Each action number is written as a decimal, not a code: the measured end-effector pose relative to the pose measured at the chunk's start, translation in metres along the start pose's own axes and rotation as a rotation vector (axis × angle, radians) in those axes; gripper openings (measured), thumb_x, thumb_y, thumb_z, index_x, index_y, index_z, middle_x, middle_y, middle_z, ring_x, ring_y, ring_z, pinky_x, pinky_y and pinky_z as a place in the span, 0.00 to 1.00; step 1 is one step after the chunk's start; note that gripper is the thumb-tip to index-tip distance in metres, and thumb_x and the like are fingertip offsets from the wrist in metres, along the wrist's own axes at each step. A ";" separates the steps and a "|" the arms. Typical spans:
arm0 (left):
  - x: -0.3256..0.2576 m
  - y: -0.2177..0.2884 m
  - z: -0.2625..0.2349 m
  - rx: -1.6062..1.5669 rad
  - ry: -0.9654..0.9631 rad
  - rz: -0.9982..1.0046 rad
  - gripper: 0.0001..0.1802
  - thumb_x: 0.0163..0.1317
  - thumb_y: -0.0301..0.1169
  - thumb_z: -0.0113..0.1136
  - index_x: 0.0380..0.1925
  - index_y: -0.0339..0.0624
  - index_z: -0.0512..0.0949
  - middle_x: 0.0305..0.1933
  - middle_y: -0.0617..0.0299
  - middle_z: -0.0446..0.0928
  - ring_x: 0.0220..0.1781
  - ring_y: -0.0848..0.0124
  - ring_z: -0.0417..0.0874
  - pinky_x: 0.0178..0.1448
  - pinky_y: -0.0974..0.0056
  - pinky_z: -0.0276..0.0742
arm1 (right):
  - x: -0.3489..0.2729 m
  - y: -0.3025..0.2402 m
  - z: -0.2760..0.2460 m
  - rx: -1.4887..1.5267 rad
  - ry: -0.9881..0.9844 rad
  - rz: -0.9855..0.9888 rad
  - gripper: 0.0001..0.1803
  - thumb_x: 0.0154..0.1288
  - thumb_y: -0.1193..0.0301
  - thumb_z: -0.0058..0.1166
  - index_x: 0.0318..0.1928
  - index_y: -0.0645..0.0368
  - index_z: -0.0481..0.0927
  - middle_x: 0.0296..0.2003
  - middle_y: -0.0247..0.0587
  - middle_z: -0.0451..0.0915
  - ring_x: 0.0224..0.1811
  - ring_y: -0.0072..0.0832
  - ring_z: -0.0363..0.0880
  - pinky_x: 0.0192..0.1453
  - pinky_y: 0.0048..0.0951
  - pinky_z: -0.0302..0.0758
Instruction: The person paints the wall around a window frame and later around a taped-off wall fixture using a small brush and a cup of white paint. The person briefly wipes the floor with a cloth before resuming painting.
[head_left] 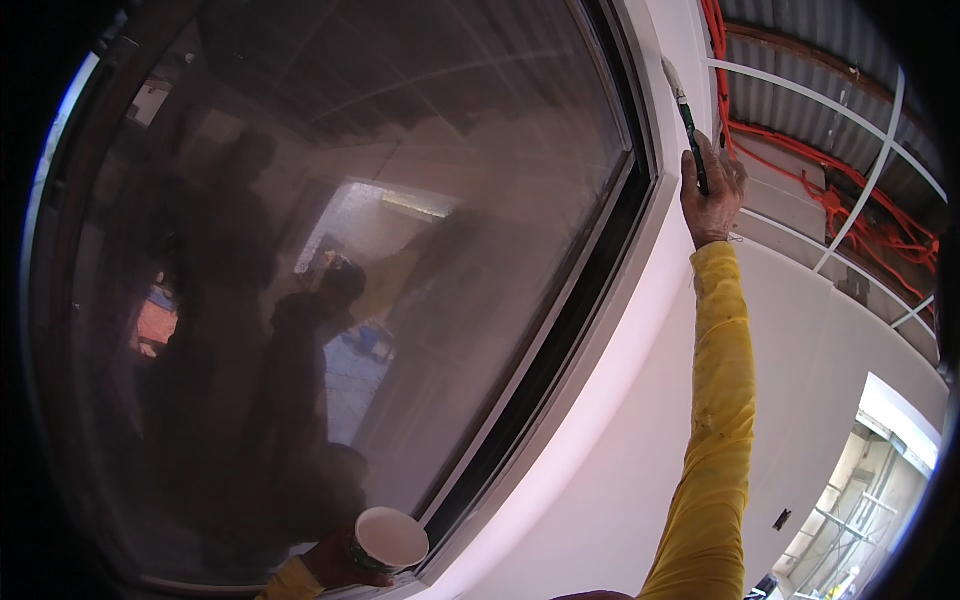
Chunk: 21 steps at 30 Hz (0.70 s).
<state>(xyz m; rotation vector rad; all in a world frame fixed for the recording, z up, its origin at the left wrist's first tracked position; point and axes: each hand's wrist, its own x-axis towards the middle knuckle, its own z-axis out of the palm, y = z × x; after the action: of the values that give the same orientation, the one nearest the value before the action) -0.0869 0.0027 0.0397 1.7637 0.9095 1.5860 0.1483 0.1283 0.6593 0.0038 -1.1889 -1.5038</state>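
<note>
My right hand (712, 192) is raised high at the end of an outstretched arm in a yellow sleeve. Its fingers wrap round the dark handle of a paintbrush (684, 108), whose pale bristles meet the white wall strip beside the window frame (648, 150). Low down, near the bottom corner of the window, my left hand (338, 562) is closed round a paper cup (391, 540). The cup is tilted toward me and looks whitish inside; its contents are hard to make out. Part of the left hand is in shadow.
A large dark glass pane (400, 280) fills the left, with reflections of people in it. Overhead at right, orange conduits (830, 200) run above a white ceiling grid (868, 190) under corrugated metal (800, 75). An opening (850, 500) at lower right shows scaffolding.
</note>
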 end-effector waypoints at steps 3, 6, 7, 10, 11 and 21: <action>0.000 -0.003 0.001 0.017 0.017 0.001 0.47 0.43 0.41 0.86 0.63 0.41 0.71 0.59 0.55 0.78 0.63 0.63 0.78 0.69 0.56 0.74 | 0.007 0.000 0.014 0.023 0.038 -0.065 0.20 0.74 0.57 0.56 0.62 0.44 0.80 0.44 0.41 0.89 0.54 0.32 0.85 0.73 0.51 0.61; -0.002 -0.008 0.004 -0.022 0.054 0.022 0.48 0.42 0.42 0.86 0.63 0.42 0.71 0.58 0.57 0.79 0.62 0.63 0.78 0.69 0.55 0.74 | 0.014 0.003 0.026 -0.124 -0.018 -0.022 0.19 0.75 0.58 0.53 0.62 0.46 0.80 0.46 0.44 0.88 0.55 0.35 0.85 0.74 0.53 0.61; -0.002 -0.009 0.005 -0.061 0.048 0.015 0.48 0.42 0.42 0.86 0.63 0.42 0.71 0.58 0.57 0.79 0.62 0.63 0.78 0.69 0.55 0.74 | 0.014 0.004 0.028 -0.183 -0.004 -0.046 0.19 0.75 0.58 0.53 0.62 0.46 0.80 0.46 0.44 0.88 0.55 0.36 0.85 0.74 0.53 0.61; -0.002 -0.010 0.004 -0.078 0.041 -0.008 0.48 0.41 0.40 0.87 0.63 0.42 0.71 0.58 0.58 0.79 0.62 0.63 0.78 0.69 0.55 0.74 | 0.003 0.006 0.029 -0.248 -0.106 0.004 0.18 0.73 0.58 0.54 0.59 0.46 0.82 0.48 0.42 0.87 0.52 0.42 0.83 0.71 0.53 0.63; -0.001 -0.010 0.004 -0.067 0.042 -0.015 0.48 0.41 0.40 0.87 0.63 0.42 0.71 0.58 0.58 0.79 0.62 0.63 0.78 0.69 0.55 0.74 | -0.003 0.007 0.028 -0.289 -0.162 0.029 0.18 0.73 0.58 0.53 0.58 0.47 0.82 0.48 0.42 0.87 0.52 0.43 0.84 0.71 0.54 0.63; -0.002 -0.010 0.002 -0.127 -0.011 -0.060 0.50 0.42 0.39 0.86 0.65 0.43 0.68 0.61 0.55 0.75 0.66 0.60 0.75 0.72 0.55 0.72 | -0.011 0.004 0.006 -0.161 -0.005 -0.091 0.20 0.74 0.58 0.55 0.63 0.43 0.79 0.49 0.38 0.88 0.58 0.36 0.83 0.75 0.52 0.60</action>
<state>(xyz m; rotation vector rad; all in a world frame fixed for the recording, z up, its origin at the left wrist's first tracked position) -0.0856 0.0071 0.0304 1.6407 0.8305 1.5592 0.1513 0.1414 0.6581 -0.0548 -1.0807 -1.6765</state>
